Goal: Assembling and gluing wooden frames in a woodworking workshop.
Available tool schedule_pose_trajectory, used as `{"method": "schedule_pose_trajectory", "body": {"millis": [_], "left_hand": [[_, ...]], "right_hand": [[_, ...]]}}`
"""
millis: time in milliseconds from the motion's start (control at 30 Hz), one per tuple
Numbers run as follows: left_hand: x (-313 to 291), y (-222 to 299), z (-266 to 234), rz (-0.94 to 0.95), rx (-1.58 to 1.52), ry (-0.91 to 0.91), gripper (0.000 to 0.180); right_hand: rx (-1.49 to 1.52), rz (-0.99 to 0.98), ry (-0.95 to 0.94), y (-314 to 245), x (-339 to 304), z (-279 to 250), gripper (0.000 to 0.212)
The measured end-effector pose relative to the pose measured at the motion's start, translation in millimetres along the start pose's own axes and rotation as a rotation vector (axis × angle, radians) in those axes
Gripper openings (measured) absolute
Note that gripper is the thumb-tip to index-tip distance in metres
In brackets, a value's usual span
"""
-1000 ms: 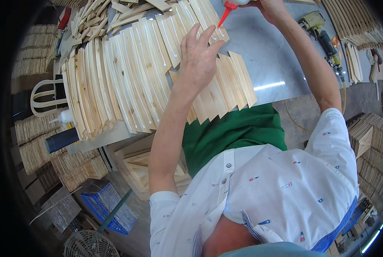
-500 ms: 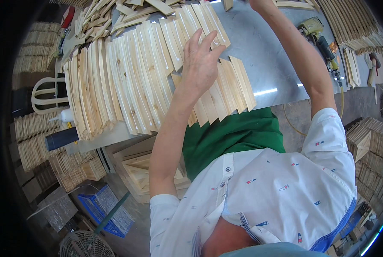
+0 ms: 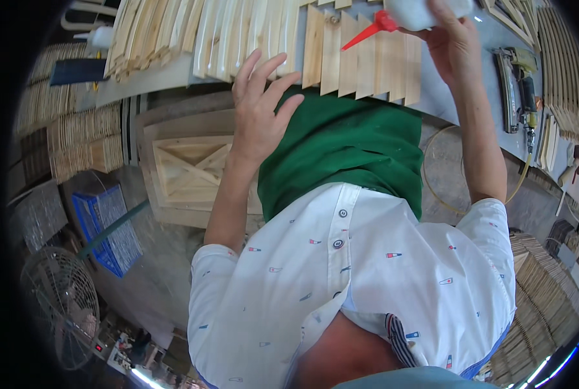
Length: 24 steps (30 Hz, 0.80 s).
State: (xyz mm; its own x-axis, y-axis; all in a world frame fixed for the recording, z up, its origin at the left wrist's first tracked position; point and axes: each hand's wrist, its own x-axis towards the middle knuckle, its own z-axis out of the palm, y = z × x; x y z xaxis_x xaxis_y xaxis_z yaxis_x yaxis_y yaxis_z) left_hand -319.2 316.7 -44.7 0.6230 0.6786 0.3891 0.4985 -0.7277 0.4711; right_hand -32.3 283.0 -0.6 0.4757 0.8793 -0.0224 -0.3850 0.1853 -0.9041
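Observation:
My right hand (image 3: pixel 457 52) grips a white glue bottle (image 3: pixel 414 13) at the table's far side, its red nozzle (image 3: pixel 372 30) tilted down to the left over a row of bare short wooden slats (image 3: pixel 365 65) with slanted ends. My left hand (image 3: pixel 258 120) holds nothing; its fingers are spread at the near ends of longer slats (image 3: pixel 256 32) that carry white lines of glue. Whether the fingertips touch the wood I cannot tell. Left of these lie more slats (image 3: pixel 148 39), close together. The top of the bottle is cut off by the picture's edge.
A nail gun (image 3: pixel 521 81) with a yellow hose lies on the table at right. Another white bottle (image 3: pixel 99 37) stands at far left. Below are a framed wooden panel (image 3: pixel 192 172), a blue crate (image 3: pixel 111 230) and a fan (image 3: pixel 62 301). Stacked wood (image 3: pixel 565 84) lines the right.
My right hand has come nearer with the glue bottle, now in view. My left hand has drawn back off the slats toward me and leftward. The view has tilted closer to my body.

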Motion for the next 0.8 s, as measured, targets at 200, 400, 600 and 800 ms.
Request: {"method": "schedule_pose_trajectory", "body": {"millis": [200, 400, 600, 800], "left_hand": [[-7, 0, 9, 0.093, 0.028, 0.052, 0.024], [-1, -7, 18, 0.136, 0.038, 0.073, 0.019], [0, -7, 17, 0.118, 0.015, 0.065, 0.015], [1, -6, 17, 0.113, 0.018, 0.053, 0.016]], "right_hand": [[-0.071, 0.095, -0.153, 31, -4, 19, 0.044], [-0.128, 0.154, -0.195, 29, 0, 37, 0.041], [-0.125, 0.043, -0.161, 41, 38, 32, 0.038], [-0.230, -0.040, -0.099, 24, 62, 39, 0.038]]}}
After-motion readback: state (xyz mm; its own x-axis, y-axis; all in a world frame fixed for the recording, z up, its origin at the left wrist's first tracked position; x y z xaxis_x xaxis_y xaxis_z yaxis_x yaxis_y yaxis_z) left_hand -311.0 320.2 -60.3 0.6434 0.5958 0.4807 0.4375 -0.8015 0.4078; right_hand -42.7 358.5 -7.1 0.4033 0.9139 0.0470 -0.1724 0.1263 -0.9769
